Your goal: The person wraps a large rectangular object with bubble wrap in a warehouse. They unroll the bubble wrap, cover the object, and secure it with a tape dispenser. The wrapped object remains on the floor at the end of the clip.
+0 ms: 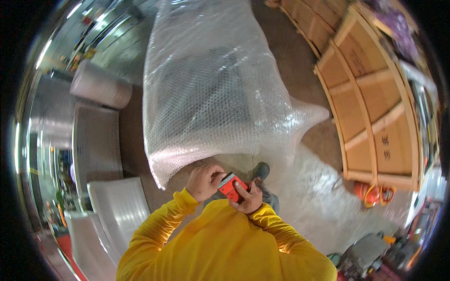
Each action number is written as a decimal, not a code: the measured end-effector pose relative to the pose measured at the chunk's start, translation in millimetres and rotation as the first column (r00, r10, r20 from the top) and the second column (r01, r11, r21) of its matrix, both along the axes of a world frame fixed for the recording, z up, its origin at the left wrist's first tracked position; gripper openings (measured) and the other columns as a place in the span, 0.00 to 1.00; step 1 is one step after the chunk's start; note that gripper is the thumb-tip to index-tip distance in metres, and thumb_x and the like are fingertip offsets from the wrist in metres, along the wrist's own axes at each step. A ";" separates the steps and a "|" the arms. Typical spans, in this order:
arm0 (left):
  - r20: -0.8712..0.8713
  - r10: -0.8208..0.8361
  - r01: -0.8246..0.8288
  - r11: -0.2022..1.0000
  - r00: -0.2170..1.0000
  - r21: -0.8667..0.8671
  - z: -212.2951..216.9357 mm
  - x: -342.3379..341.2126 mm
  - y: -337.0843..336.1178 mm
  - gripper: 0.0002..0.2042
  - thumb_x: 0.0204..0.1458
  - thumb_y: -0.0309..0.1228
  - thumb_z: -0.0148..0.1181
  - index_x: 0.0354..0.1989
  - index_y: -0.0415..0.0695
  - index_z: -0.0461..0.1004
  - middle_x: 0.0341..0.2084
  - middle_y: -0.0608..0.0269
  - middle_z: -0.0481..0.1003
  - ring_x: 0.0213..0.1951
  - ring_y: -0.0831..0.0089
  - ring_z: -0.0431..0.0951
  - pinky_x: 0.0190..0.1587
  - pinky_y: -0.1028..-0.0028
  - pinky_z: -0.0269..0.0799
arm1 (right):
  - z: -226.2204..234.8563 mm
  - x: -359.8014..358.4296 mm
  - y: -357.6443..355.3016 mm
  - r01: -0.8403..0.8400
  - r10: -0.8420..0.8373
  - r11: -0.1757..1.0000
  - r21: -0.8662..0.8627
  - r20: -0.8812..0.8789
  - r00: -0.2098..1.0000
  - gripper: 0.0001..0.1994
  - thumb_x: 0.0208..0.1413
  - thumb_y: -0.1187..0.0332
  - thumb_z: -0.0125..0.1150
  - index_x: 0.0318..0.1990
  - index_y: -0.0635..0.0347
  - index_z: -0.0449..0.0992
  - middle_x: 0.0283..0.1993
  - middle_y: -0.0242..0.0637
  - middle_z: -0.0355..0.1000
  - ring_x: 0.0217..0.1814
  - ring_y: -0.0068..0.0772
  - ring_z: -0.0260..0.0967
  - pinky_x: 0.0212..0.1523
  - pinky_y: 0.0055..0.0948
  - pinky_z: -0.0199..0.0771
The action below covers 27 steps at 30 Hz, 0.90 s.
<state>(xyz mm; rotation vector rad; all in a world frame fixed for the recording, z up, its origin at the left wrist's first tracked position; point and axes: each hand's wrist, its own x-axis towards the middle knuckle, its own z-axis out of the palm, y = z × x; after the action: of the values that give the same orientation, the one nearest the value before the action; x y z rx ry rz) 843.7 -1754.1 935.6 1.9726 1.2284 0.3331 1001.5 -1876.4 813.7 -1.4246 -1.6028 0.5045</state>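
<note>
A small red box with a pale upper end is held in front of my chest. Its kind is not clear from here. My right hand grips it from the right, the thumb lying across its red face. At the box's pale end, on its left side, my left hand is closed with fingertips pinched together. Whatever those fingertips hold is hidden. Just beyond my hands stands a large object under bubble wrap, a dark panel showing dimly through. The wrap's lower edge hangs loose near my left hand.
Wooden crates line the right side, with orange hard hats by their base. On the left are a bubble-wrap roll and white padded panels. Assorted gear lies at the lower right. My shoe shows on the concrete floor.
</note>
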 end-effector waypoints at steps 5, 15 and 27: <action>-0.131 -0.257 0.286 0.907 0.958 0.309 -7.1 -10.6 38.4 0.03 0.49 0.27 0.59 0.31 0.44 0.74 0.27 0.59 0.75 0.30 0.56 0.75 0.35 0.63 0.72 | -57.3 -61.1 -16.9 0.249 -0.249 0.964 -0.088 0.009 0.968 0.37 0.33 0.54 0.73 0.58 0.35 0.69 0.33 0.44 0.62 0.28 0.46 0.67 0.24 0.40 0.71; -0.609 -0.310 0.680 0.253 0.730 0.688 -21.5 -23.0 96.9 0.04 0.46 0.32 0.60 0.30 0.51 0.72 0.21 0.67 0.65 0.29 0.69 0.70 0.27 0.71 0.65 | -112.4 -107.2 56.7 0.400 -0.396 0.898 -0.184 0.061 0.916 0.38 0.39 0.55 0.70 0.63 0.29 0.63 0.35 0.45 0.62 0.35 0.49 0.68 0.32 0.43 0.72; -0.339 -0.512 0.594 0.496 0.789 0.634 -27.9 -20.5 56.6 0.25 0.51 0.33 0.59 0.57 0.40 0.63 0.44 0.46 0.72 0.43 0.49 0.74 0.44 0.61 0.72 | -103.9 -106.8 69.3 0.434 -0.428 0.881 -0.190 0.073 0.901 0.39 0.40 0.56 0.69 0.64 0.25 0.60 0.36 0.42 0.63 0.36 0.45 0.69 0.34 0.42 0.73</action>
<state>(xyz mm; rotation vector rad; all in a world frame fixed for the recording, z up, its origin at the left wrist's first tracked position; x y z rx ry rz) 823.1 -1697.5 907.7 2.9833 0.4203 0.4103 894.7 -1807.1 709.8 -1.8888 -1.2221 0.3887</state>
